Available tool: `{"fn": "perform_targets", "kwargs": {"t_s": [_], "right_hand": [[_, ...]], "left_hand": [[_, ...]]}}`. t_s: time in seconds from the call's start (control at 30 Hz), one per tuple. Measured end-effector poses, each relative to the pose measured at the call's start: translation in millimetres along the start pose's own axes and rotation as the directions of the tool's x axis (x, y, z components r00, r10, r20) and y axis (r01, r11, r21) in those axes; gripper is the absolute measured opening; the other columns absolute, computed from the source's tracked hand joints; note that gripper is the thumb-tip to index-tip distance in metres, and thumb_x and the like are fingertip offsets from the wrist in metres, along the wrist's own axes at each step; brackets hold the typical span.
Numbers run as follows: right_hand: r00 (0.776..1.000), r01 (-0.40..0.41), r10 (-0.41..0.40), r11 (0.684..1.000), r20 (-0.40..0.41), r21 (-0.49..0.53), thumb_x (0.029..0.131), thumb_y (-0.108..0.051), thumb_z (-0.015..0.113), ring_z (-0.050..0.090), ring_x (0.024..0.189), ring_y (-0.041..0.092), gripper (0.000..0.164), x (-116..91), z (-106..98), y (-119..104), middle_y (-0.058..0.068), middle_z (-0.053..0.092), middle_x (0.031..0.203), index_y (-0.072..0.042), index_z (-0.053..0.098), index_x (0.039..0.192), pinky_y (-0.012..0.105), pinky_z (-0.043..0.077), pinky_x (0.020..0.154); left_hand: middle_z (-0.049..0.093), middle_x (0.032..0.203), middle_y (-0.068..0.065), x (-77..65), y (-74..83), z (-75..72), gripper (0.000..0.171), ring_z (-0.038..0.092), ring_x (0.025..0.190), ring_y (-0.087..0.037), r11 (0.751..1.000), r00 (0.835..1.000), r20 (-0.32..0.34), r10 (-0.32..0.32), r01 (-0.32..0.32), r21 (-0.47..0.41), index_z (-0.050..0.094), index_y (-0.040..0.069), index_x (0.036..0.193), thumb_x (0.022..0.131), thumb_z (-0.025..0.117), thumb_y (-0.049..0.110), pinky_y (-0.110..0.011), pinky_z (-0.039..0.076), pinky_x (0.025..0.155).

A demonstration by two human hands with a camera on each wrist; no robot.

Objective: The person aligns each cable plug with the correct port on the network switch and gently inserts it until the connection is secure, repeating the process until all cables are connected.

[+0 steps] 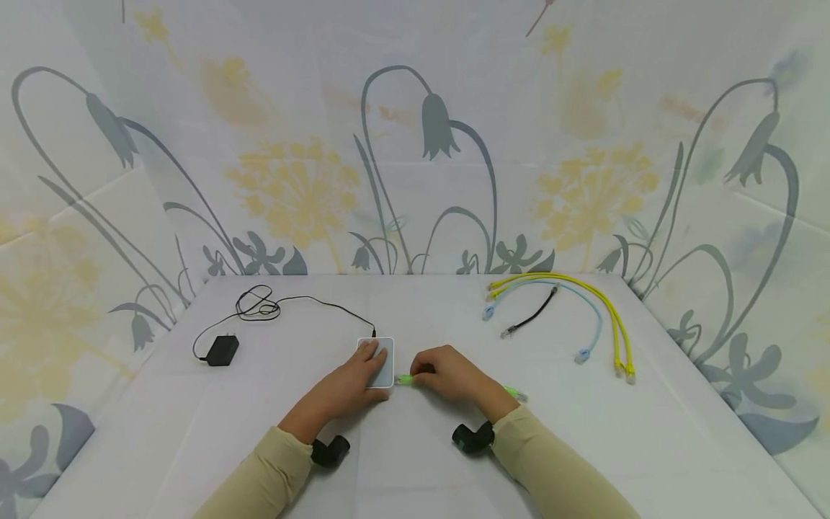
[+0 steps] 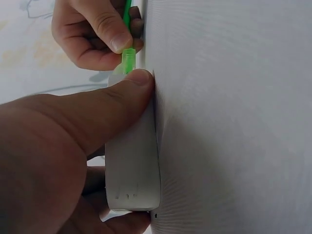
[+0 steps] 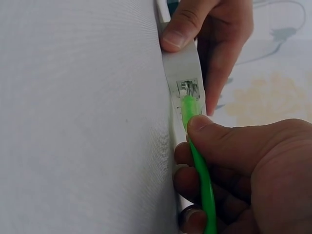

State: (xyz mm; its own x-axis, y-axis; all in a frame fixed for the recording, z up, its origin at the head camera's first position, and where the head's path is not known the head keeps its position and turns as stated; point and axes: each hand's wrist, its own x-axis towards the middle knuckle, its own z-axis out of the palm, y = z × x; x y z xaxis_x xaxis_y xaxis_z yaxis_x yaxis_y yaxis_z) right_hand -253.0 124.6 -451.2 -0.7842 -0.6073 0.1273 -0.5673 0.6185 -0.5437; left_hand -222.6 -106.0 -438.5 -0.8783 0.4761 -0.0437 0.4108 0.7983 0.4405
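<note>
A small white box with an Ethernet port, like a mini router, lies on the table. My left hand holds it, fingers over its top and thumb along the near side. At its right side, my right hand pinches a bright green Ethernet cable just behind the plug, between thumb and fingers. In the right wrist view the clear plug is at the mouth of the port; how deep it sits I cannot tell. The cable's other end shows beyond my right wrist.
A thin black cord runs from the box's back to a black power adapter at left. Back right lie yellow Ethernet cables, a light blue one and a short black one. Flower-printed cloth surrounds the table.
</note>
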Motion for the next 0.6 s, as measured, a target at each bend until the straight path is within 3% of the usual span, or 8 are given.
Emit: {"fn": "perform_targets", "kwargs": {"t_s": [0.6], "right_hand": [[1.000,0.022,-0.023,1.000,0.019,0.013,0.092,-0.014,0.065,0.058,0.079,0.005,0.007,2.0,-2.3,-4.9,-0.008,0.070,0.086,-0.018,0.071,0.090,0.025,0.049,0.075]], "left_hand": [[0.022,0.159,-0.021,0.0,3.6,-0.9,0.073,0.017,0.149,-0.038,0.999,1.000,-0.015,-0.024,0.024,-0.035,0.037,0.000,0.147,0.089,0.071,0.029,-0.048,0.027,0.117]]}}
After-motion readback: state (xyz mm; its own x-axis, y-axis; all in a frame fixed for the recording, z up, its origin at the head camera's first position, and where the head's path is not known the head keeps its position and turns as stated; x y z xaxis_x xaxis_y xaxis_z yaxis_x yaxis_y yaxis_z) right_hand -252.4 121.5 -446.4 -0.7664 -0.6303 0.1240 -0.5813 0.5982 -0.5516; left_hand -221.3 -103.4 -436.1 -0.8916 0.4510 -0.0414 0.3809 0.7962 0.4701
